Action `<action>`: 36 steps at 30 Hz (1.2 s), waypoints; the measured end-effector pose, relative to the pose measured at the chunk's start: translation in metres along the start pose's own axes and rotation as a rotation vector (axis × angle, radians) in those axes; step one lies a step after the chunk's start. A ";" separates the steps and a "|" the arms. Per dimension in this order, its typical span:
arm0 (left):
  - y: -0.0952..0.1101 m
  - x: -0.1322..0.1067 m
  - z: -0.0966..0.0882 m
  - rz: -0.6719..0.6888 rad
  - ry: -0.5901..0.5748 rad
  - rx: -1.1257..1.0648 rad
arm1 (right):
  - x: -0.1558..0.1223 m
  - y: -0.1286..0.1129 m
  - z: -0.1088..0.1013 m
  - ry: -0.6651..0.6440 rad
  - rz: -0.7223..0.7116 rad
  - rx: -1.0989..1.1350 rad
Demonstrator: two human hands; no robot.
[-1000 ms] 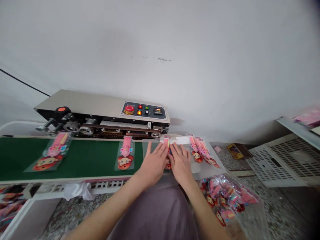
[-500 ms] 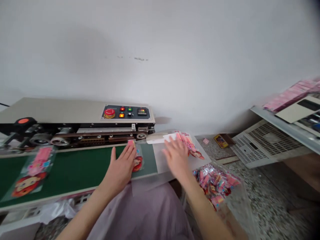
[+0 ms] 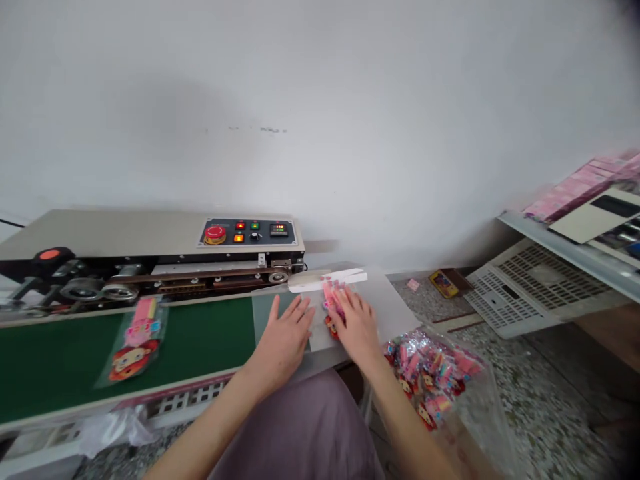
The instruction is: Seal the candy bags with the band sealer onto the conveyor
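Note:
My left hand [image 3: 285,340] lies with fingers spread over the right end of the green belt [image 3: 210,340], on or just above a clear plastic sheet or bag. My right hand [image 3: 357,327] rests with fingers stretched out over a pink packet [image 3: 330,300] with a red-haired cartoon head, partly hidden by the fingers. That packet lies on a pale sheet [image 3: 390,307] beside the belt's end. Another clear packet [image 3: 135,350], pink with a red-haired head, lies flat on the belt further left, apart from both hands.
Behind the belt stands a machine [image 3: 120,233] with a control panel [image 3: 247,232] and exposed rollers. A clear bag of several packets [image 3: 430,373] sits right of my knees. At right are a shelf [image 3: 575,250], a white grille [image 3: 520,293] and a small box [image 3: 445,283].
My left hand has moved right, off the packet on the belt, which has travelled left. The earlier leftmost packet has left view. Under my right hand, pink packet material is now further left.

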State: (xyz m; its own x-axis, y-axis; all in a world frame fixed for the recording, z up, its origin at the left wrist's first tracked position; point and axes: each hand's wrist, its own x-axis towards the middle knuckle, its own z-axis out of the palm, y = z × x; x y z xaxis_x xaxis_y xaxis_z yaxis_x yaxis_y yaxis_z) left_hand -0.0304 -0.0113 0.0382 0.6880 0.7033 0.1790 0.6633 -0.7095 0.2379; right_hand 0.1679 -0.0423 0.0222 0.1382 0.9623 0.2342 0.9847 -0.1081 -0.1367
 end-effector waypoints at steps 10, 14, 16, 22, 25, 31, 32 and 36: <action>0.032 0.017 0.033 -0.015 0.055 0.055 | 0.012 -0.002 -0.010 -0.097 0.214 -0.155; 0.024 0.018 0.039 -0.005 0.036 0.091 | 0.007 0.008 -0.003 -0.079 0.126 -0.140; 0.009 0.014 0.035 0.025 0.020 0.097 | -0.001 0.011 0.001 -0.051 0.015 -0.135; -0.031 -0.006 0.016 0.076 0.016 0.091 | -0.008 -0.002 0.005 -0.042 0.025 -0.168; -0.042 -0.017 0.014 0.042 0.035 0.103 | -0.003 -0.028 0.004 -0.059 0.046 -0.161; -0.053 -0.034 -0.001 -0.151 0.022 0.187 | 0.007 -0.079 0.002 -0.099 0.044 -0.063; -0.053 -0.035 -0.005 -0.173 0.025 0.199 | 0.008 -0.079 0.000 -0.104 0.040 -0.041; -0.040 -0.029 -0.012 -0.151 0.006 0.137 | 0.008 -0.054 -0.007 -0.077 -0.011 0.079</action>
State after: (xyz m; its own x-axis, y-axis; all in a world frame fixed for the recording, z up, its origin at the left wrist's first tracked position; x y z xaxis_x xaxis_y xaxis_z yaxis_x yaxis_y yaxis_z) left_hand -0.0801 -0.0028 0.0353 0.5759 0.8023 0.1569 0.7932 -0.5948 0.1304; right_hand 0.1170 -0.0305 0.0382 0.1162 0.9799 0.1620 0.9742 -0.0807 -0.2105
